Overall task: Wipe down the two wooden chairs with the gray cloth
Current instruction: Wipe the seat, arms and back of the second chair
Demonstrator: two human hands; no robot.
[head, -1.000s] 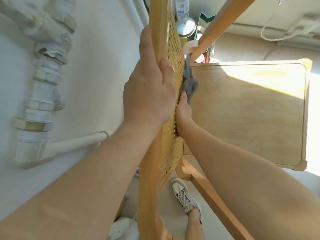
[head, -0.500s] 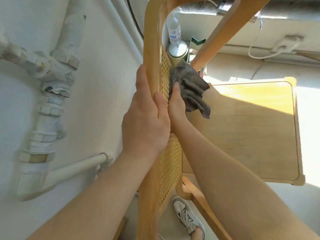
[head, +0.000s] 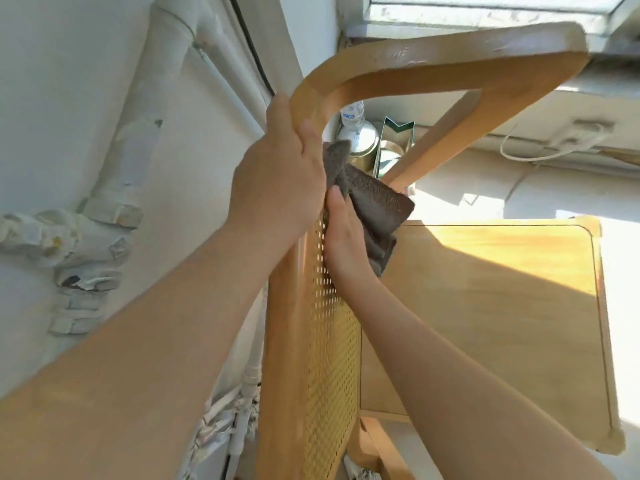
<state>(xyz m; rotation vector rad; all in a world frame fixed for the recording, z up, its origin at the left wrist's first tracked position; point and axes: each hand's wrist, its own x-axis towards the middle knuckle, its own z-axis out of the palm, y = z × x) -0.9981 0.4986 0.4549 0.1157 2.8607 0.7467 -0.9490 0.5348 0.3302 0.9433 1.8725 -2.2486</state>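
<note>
Cloth (head: 372, 199) betw. hands, on chair (head: 332, 341) back (pipes (head: 114, 174) left)

A utility corner of a home, it seems: white-painted drain pipes (head: 114, 188) with chunky joints climb the plain white wall (head: 52, 81) (paint flaking), and a sunlit window sill (head: 485, 12) sits above a light wooden cane-backed chair (head: 485, 306).

We see a pale floor (head: 485, 192) in sunlight. The wooden chair (head: 485, 306) stands on it, and a white cable (head: 526, 155) lies near the wall.
</note>
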